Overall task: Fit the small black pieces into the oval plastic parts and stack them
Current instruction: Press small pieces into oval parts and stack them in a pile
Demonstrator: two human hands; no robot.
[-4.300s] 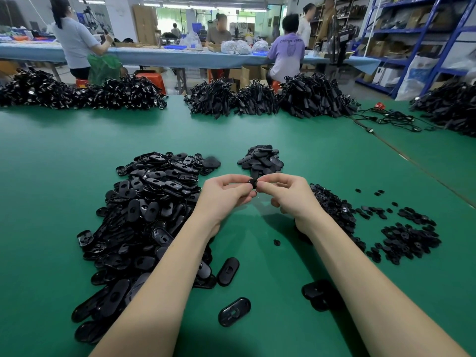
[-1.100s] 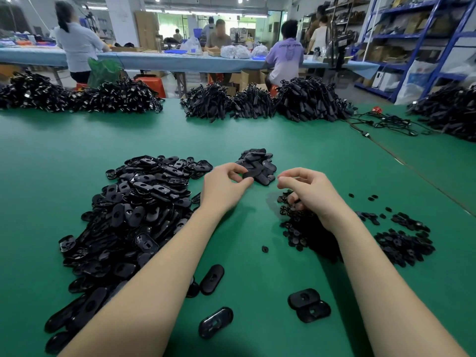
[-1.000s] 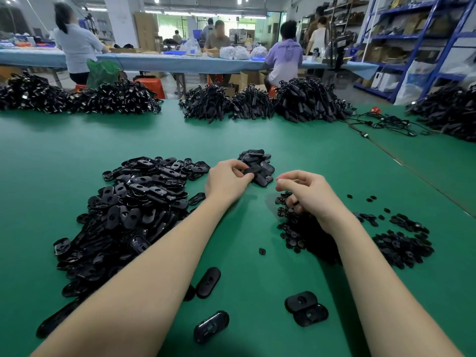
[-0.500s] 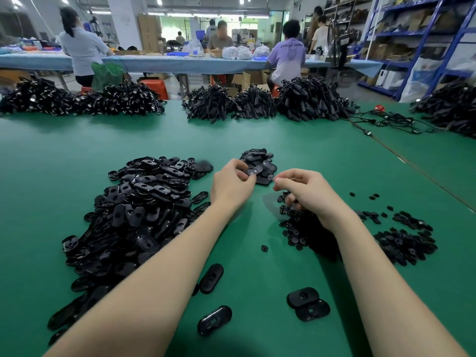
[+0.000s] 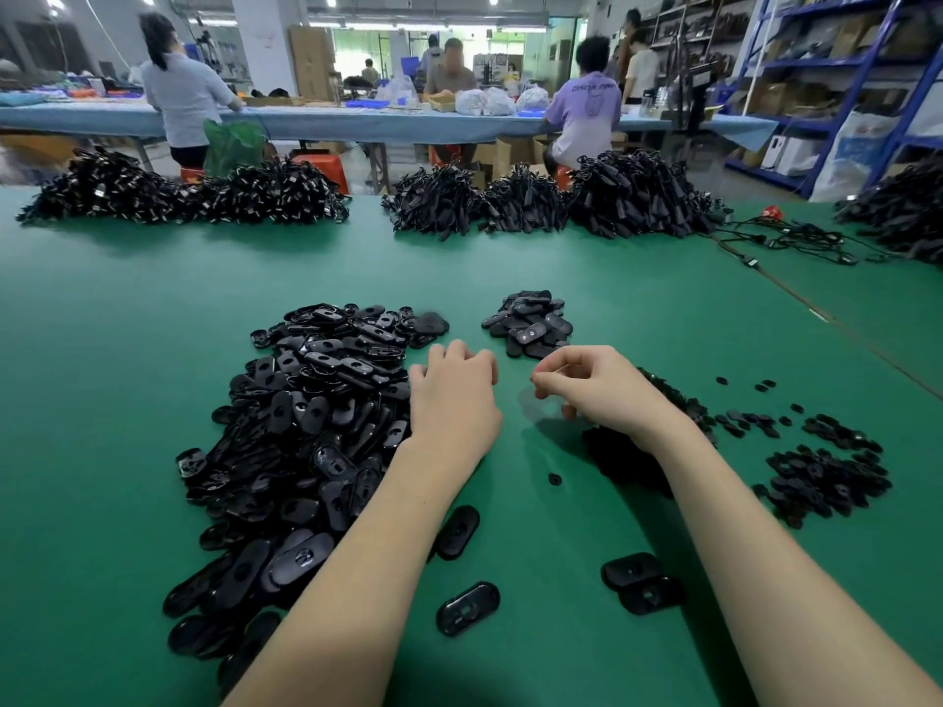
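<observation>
we see our left hand (image 5: 454,395) back-up over the green table (image 5: 127,380), fingers curled under and knuckles toward the small stack of finished oval parts (image 5: 530,324) just beyond it. nothing shows inside that hand, so we read it as loosely curled with no part in it. its outer edge lies right beside the big heap of oval plastic parts (image 5: 301,431), which spreads away to the left of the left forearm.

our right hand (image 5: 597,387) hovers just to the right of the left one, a narrow gap between them. thumb and forefinger tips meet in a pinch, and we cannot tell whether a small black piece sits between them. under and behind its wrist lies the pile of small black pieces (image 5: 627,451); a second scatter of them (image 5: 826,477) lies farther right of that hand.

one loose small piece (image 5: 554,479) lies on the table between the two forearms. nearer to us than the hands, single oval parts (image 5: 468,608) lie flat, and two more (image 5: 640,581) overlap beside the right forearm.
</observation>
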